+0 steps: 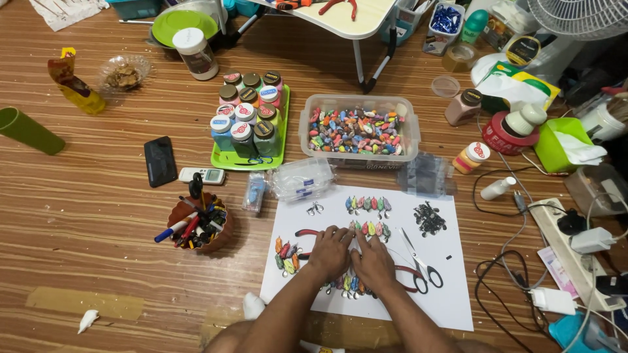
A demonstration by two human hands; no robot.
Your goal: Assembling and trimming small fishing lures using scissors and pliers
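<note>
My left hand [330,252] and my right hand [374,263] lie side by side, palms down, on a white sheet of paper [451,287] on the floor. Their fingers press on small colourful painted pieces [368,204] laid in rows on the sheet; I cannot tell whether either hand grips one. More painted pieces [286,256] sit just left of my left hand. Red-handled pliers [305,233] lie partly under my left hand. Scissors [418,261] lie right of my right hand. A pile of small dark metal bits [429,218] rests further right.
Behind the sheet stand a clear tub of painted pieces [358,129], a green tray of paint jars [250,117] and clear plastic bags [302,179]. A brown pot of pens [198,225], a phone [159,161] and a remote [201,175] lie left. Cables and a power strip [568,252] run along the right.
</note>
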